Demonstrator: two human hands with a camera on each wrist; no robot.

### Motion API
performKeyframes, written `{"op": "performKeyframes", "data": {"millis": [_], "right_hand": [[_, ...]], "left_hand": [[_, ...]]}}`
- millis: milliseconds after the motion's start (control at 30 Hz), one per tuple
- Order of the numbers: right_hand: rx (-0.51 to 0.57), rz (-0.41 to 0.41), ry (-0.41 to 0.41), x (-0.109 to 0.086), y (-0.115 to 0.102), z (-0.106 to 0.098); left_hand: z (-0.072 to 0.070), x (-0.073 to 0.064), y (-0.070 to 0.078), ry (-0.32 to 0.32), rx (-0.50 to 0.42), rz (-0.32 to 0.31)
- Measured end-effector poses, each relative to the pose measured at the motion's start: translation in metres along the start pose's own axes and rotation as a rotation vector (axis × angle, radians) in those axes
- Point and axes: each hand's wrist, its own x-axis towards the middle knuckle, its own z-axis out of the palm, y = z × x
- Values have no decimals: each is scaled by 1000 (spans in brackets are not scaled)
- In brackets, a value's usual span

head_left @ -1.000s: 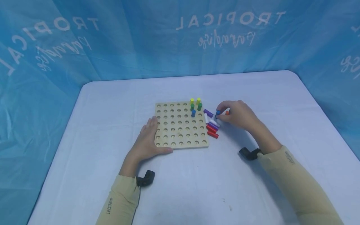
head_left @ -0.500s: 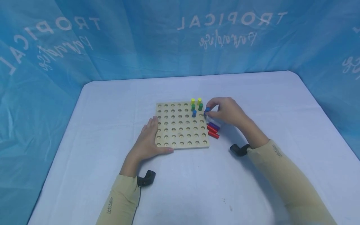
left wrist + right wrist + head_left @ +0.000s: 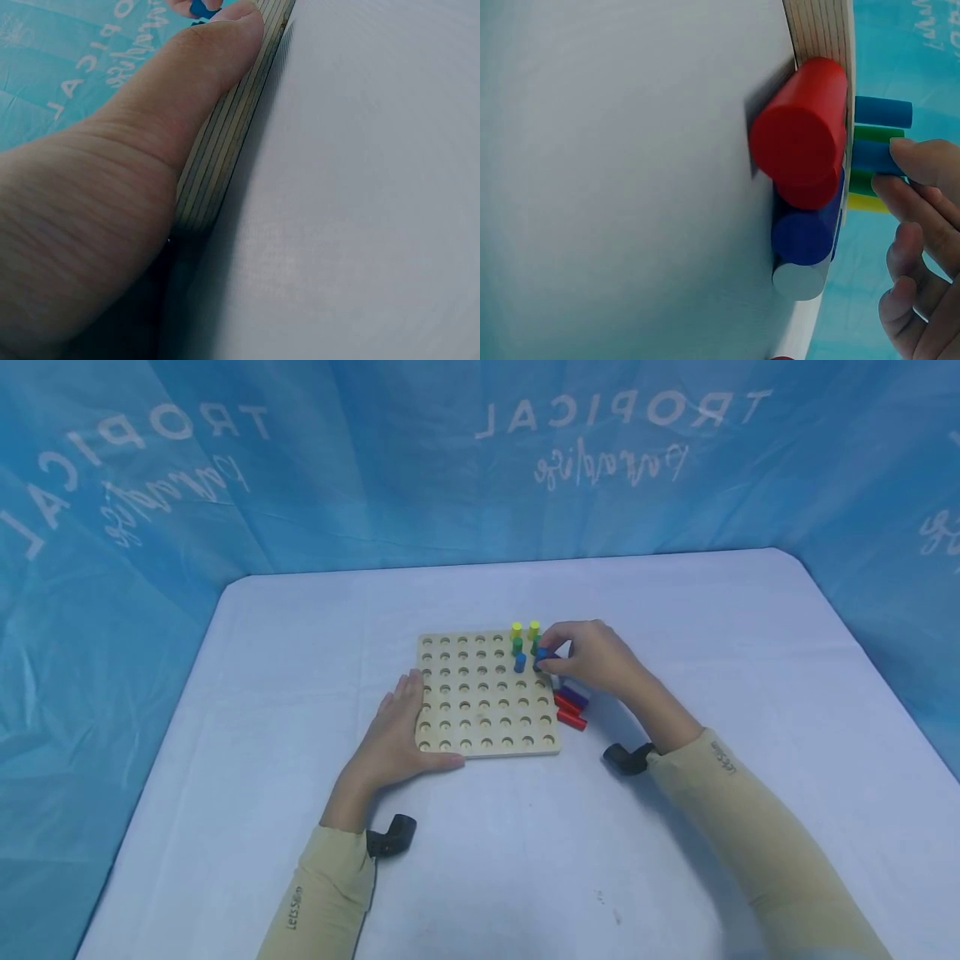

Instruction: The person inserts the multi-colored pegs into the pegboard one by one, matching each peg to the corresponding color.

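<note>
A square wooden pegboard (image 3: pixel 465 714) with rows of round holes lies on the table. My left hand (image 3: pixel 386 735) rests at its near left corner, fingers along the left side, straight thumb against the front edge. My right hand (image 3: pixel 596 656) pinches a blue peg (image 3: pixel 874 157) between thumb and index finger, upright over the rightmost column, third row from the back. The peg meets the board; how deep it sits I cannot tell. To its left stands another blue peg (image 3: pixel 520 662). Behind them are two green pegs, one a green peg (image 3: pixel 517 646), and two yellow pegs, including a yellow peg (image 3: pixel 534 629).
Loose pegs lie against the board's right side: a red peg (image 3: pixel 572 719), another red peg (image 3: pixel 567 703), a purple peg (image 3: pixel 574 697) and white ones, partly under my right hand. A white cloth covers the table (image 3: pixel 480 852). Blue curtains (image 3: pixel 450 485) hang behind.
My right hand has carried the blue peg leftward from the loose pegs to the board's right column, where it now stands upright. The left hand has stayed in place.
</note>
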Motion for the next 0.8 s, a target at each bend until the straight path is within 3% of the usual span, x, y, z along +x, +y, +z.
{"op": "performKeyframes", "data": {"millis": [800], "right_hand": [[-7,-48,-2,-2,-1,0]], "left_hand": [[0,-1,1,-1,7,4]]}}
